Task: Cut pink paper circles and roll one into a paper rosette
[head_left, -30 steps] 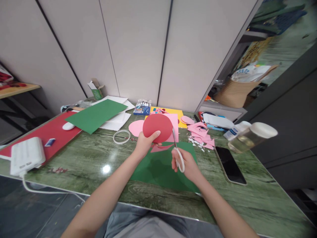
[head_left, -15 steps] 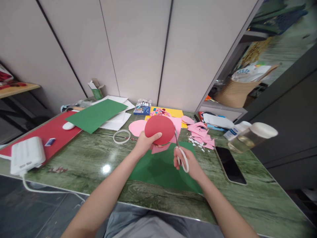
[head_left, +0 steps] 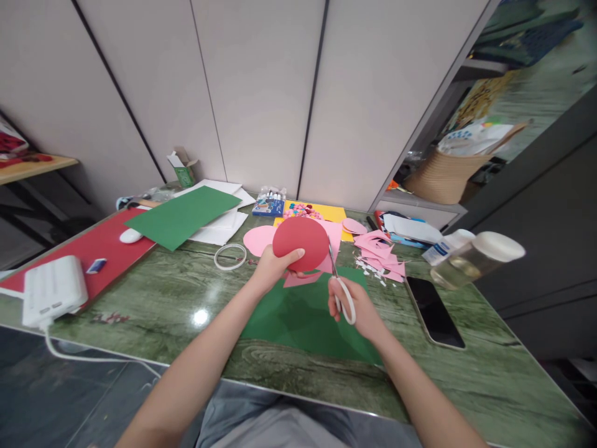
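My left hand (head_left: 278, 267) grips a red paper circle (head_left: 298, 239) and a pink paper sheet (head_left: 333, 231) behind it, thumb on the red face. The white-handled scissors (head_left: 346, 302) are in my right hand (head_left: 357, 305), fingers closed round the handles. Their blades point up along the right edge of the circle, at the pink sheet. A strip of pink hangs below the circle. Both hands are above a green paper sheet (head_left: 303, 323) on the table. Behind my left hand lies a pink oval (head_left: 259, 240), partly covered by the circle.
Pink scraps (head_left: 377, 249) and white bits lie to the right, near a phone (head_left: 435, 311) and a clear bottle (head_left: 478, 260). A tape roll (head_left: 230, 256) is left of my hands. Farther left are another green sheet (head_left: 184, 214), red paper (head_left: 105, 249) and a power bank (head_left: 55, 291).
Both hands, with the paper and scissors, shifted slightly right between the first and second frames. Since then they have hardly moved; the view has turned a little.
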The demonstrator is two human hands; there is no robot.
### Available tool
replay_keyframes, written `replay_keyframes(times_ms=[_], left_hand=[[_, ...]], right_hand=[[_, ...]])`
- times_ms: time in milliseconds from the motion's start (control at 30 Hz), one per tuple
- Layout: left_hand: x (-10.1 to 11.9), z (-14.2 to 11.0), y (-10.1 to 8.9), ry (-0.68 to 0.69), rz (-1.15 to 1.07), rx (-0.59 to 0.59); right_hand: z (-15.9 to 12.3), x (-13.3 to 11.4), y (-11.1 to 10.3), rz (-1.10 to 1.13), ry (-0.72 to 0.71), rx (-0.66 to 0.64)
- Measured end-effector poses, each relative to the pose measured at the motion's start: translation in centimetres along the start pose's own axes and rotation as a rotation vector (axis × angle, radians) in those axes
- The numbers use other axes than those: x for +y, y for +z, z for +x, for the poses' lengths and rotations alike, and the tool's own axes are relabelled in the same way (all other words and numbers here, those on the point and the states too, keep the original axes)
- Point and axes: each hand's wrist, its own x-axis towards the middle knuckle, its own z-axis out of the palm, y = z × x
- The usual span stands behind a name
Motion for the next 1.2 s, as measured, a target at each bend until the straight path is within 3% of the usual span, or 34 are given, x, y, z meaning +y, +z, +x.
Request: replay_keyframes(times_ms=[933, 1200], left_hand=[[0.1, 0.6, -1.1, -0.027, 0.012, -0.061], [0.3, 0.5, -1.3, -0.038, 0.051, -0.143]], right_hand=[[0.2, 0.0, -0.1, -0.029, 0.020, -0.023], [0.3, 0.1, 0.0, 0.024, 0.035, -0.010]])
